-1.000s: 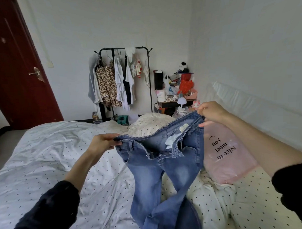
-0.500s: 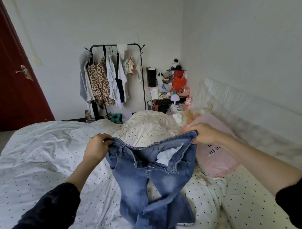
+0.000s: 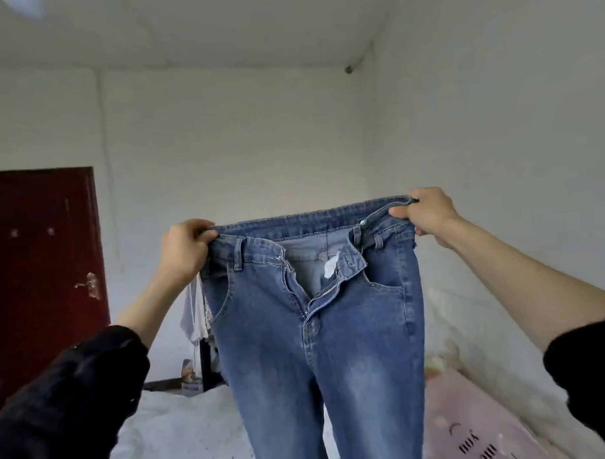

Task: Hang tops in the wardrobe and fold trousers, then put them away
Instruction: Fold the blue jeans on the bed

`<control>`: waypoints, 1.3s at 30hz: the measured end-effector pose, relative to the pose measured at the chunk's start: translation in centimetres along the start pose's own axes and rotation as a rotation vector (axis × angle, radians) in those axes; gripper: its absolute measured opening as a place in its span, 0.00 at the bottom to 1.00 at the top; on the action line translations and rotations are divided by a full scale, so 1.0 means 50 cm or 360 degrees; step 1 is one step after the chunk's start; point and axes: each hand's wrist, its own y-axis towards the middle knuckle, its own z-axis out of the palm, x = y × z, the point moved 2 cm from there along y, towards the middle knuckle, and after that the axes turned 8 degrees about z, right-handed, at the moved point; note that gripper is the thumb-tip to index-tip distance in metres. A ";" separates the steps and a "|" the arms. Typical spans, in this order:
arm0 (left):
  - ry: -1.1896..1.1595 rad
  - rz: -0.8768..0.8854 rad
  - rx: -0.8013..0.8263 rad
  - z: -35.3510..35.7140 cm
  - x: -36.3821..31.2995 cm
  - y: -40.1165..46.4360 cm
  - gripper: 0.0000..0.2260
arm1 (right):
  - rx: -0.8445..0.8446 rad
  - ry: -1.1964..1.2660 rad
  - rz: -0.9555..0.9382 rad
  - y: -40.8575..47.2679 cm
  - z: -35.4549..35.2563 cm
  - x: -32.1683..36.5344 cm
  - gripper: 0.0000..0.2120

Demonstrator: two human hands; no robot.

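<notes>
Jeans (image 3: 318, 331) waistband pinched by left hand (image 3: 183, 249) and right hand (image 3: 427, 213)

Jeans lifted off the bed
Both hands (image 3: 185, 247) raised the jeans (image 3: 318, 331) high, waistband stretched flat, legs hanging.

A dark red wooden door (image 3: 43, 272) with a pale metal handle (image 3: 89, 286) stands at nine o'clock, set in a plain white wall (image 3: 229, 139). A white ceiling (image 3: 191, 27) spans twelve o'clock, and a small dark round fitting (image 3: 349, 69) sits in the upper corner at one o'clock. At seven o'clock lies a white dotted bedsheet (image 3: 185, 436). At five o'clock rests a pink pillow (image 3: 472, 426) with black lettering. A white padded headboard (image 3: 476, 329) runs along four o'clock.
</notes>
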 end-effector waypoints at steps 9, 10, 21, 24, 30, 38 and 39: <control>0.0022 0.0450 -0.0528 -0.175 -0.221 0.228 0.09 | -0.0705 0.0142 -0.0362 0.032 -0.143 0.275 0.05; 0.0035 0.0491 -0.0558 -0.190 -0.237 0.235 0.09 | -0.0768 0.0120 -0.0400 0.029 -0.152 0.285 0.03; -0.0176 0.0039 0.0074 -0.134 -0.108 0.151 0.08 | 0.0287 0.0454 -0.0196 0.016 -0.067 0.139 0.05; -0.0209 -0.0334 0.0382 -0.055 0.004 0.021 0.08 | 0.0628 0.0410 0.0193 -0.031 0.023 -0.012 0.09; 0.0396 -0.0628 0.1029 0.044 0.175 -0.274 0.10 | 0.0990 0.0228 0.0775 -0.183 0.184 -0.280 0.18; 0.0235 -0.1012 0.1486 0.055 0.281 -0.580 0.10 | 0.1353 -0.0046 0.1288 -0.374 0.295 -0.488 0.08; 0.0213 -0.1039 0.1520 0.054 0.282 -0.611 0.09 | 0.1356 -0.0058 0.1321 -0.393 0.304 -0.504 0.08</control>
